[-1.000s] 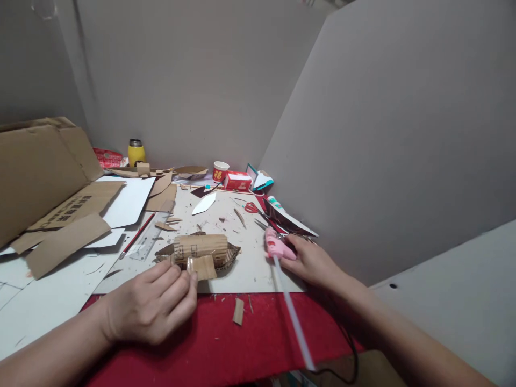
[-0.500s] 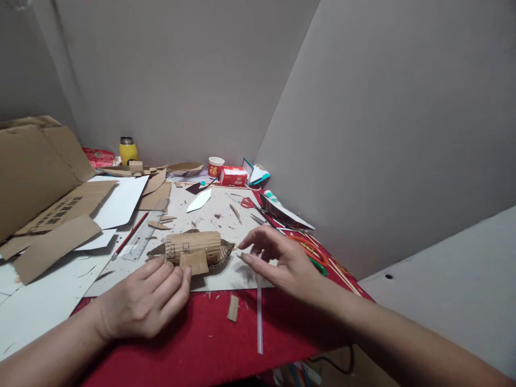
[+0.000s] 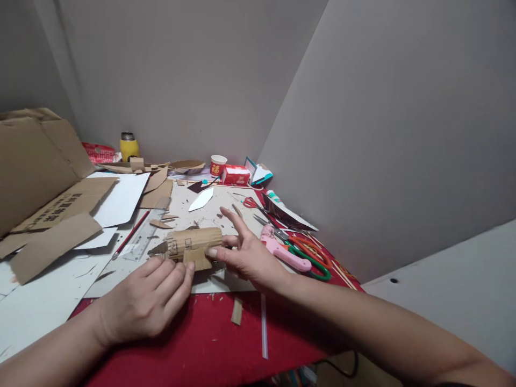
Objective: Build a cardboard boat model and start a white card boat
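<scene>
A small model of corrugated cardboard [image 3: 203, 236], a rounded body with a square flap [image 3: 198, 258] on its near side, rests at the front of the grey board. My left hand [image 3: 155, 298] is closed at its left end, fingertips pinching the lower edge by the flap. Across the right end lies my right hand [image 3: 250, 255]; its thumb touches the model near the flap and a finger curls behind it, while the index finger points away. The model's pointed right tip is hidden by this hand. A pink glue gun [image 3: 284, 250] lies just beyond my right wrist.
Scissors with orange and green handles [image 3: 310, 258] lie at the right, red scissors [image 3: 250, 202] farther back. A ruler [image 3: 143, 236], pencil [image 3: 131, 235] and cardboard sheets [image 3: 60, 242] are at the left. A paper cup [image 3: 218, 165] and yellow bottle [image 3: 129, 148] stand behind.
My right hand has moved left from beside the model's tip onto its right end, uncovering the pink glue gun. My left hand keeps its hold.
</scene>
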Motion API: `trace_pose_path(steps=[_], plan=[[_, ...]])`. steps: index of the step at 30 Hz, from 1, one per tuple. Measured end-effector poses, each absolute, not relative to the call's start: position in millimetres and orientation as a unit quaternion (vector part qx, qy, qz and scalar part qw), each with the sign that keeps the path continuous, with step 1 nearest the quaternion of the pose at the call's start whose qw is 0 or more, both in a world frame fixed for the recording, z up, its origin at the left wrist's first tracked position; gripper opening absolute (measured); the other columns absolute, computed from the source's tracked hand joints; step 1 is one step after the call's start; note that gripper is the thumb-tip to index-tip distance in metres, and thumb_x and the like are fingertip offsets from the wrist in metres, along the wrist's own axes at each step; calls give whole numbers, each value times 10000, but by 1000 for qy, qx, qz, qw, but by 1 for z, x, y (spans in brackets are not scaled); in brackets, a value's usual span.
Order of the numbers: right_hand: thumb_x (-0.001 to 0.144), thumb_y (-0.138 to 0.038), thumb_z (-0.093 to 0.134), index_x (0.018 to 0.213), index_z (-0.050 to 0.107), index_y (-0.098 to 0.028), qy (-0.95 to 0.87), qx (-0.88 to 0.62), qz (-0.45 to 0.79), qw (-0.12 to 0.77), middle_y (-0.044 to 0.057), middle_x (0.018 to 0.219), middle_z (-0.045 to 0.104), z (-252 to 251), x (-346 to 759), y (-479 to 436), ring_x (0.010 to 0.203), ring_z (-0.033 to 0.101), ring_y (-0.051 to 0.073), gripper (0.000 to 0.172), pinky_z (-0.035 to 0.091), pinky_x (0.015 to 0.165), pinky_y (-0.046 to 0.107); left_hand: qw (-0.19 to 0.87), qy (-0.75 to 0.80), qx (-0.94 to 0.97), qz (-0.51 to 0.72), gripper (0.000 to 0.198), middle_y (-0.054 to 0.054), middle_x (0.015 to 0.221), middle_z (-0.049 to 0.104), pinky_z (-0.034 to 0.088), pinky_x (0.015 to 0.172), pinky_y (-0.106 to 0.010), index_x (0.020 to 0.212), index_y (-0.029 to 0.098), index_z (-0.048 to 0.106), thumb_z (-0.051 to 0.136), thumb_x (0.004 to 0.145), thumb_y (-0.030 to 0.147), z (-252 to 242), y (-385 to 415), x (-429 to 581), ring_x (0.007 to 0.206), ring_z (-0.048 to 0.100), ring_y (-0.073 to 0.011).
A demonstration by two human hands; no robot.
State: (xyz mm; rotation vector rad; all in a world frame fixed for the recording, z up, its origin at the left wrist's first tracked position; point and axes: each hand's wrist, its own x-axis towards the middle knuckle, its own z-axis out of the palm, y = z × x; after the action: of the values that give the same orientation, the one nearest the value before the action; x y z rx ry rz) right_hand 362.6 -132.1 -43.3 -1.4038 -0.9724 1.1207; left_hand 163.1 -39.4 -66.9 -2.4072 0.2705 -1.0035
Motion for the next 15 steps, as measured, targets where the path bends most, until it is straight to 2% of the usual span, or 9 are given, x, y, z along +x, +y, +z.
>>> trace_pose_path(steps=[4, 10, 12, 15], plan=[[668, -282, 796, 1467, 141, -289, -394, -570, 484, 535, -64, 672, 614, -46, 359, -127, 362, 398, 28, 1033, 306, 317, 137, 263, 88, -885, -373, 266, -130, 793, 712, 481, 655, -362, 969, 31, 651, 402, 877, 14, -67, -40, 163, 708, 632, -211], [663, -262, 802, 1454, 211, -278, -368, -552, 503, 554, -78, 651, 596, -48, 357, -123, 357, 377, 17, 988, 273, 303, 126, 257, 64, -896, -357, 274, -133, 773, 702, 469, 627, -367, 1011, 13, 636, 406, 863, 13, -69, -39, 163, 681, 621, -223], [662, -259, 803, 1452, 210, -279, -366, -550, 505, 555, -82, 641, 597, -48, 357, -123, 349, 373, 19, 988, 273, 295, 127, 223, 26, -909, -351, 280, -135, 820, 700, 474, 637, -377, 1064, 32, 624, 443, 851, 40, -69, -40, 162, 707, 617, -234], [674, -245, 795, 1453, 199, -283, -367, -549, 506, 554, -96, 597, 581, -48, 357, -124, 328, 371, 24, 982, 281, 289, 130, 96, -50, -918, -381, 361, -133, 942, 684, 495, 694, -389, 1174, 81, 575, 529, 817, 101, -68, -45, 157, 800, 617, -244]])
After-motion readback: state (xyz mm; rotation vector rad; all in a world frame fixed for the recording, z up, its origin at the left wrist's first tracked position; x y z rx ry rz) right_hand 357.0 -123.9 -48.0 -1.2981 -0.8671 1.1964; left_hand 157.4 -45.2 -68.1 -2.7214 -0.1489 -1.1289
